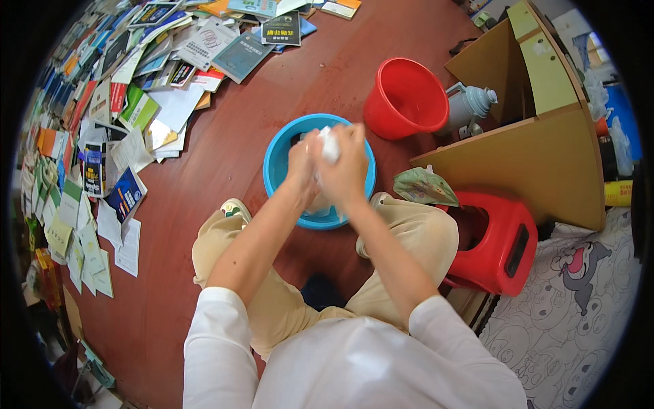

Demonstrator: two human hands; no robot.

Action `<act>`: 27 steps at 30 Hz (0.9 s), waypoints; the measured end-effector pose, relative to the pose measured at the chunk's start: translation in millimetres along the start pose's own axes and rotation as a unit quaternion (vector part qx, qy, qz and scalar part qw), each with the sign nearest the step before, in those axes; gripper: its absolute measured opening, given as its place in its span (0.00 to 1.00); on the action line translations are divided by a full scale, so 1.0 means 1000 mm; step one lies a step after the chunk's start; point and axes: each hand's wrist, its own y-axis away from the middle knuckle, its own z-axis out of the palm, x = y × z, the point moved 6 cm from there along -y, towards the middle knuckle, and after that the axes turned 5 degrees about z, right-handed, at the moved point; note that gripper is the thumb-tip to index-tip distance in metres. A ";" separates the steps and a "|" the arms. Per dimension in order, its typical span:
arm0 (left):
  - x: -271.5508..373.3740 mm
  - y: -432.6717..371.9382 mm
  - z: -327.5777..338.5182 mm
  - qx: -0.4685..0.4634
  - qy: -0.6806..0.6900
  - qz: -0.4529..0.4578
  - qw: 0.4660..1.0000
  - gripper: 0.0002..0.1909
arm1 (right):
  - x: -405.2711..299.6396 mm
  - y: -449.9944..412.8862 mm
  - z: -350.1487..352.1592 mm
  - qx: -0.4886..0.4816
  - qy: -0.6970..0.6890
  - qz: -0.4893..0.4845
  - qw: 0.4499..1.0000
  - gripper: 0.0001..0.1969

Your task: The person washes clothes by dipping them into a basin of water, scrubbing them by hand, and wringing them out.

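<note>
Both my hands are together above a round blue plastic basin on the floor, between my feet. My left hand and my right hand grip a white cloth, part of which shows between them. The hands are somewhat blurred. Whitish fabric lies lower in the basin, beneath my wrists, and something dark shows at its far left inside. Most of the basin's inside is hidden by my hands and forearms.
A red plastic bucket stands beyond the basin at right, beside a grey thermos flask. A wooden cabinet, a green plastic bag and a red plastic stool are at right. Piled books cover the floor's left side.
</note>
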 end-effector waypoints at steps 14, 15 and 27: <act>-0.014 0.019 -0.007 0.031 -0.056 -0.020 0.998 0.10 | 0.003 0.000 -0.008 0.017 0.115 0.047 0.992 0.16; -0.028 0.020 -0.002 0.012 -0.086 -0.024 0.996 0.11 | 0.022 -0.019 -0.016 0.022 0.123 0.049 0.991 0.16; -0.030 0.014 0.002 -0.028 -0.114 -0.063 0.991 0.14 | 0.042 -0.041 -0.020 0.054 0.108 0.101 0.988 0.16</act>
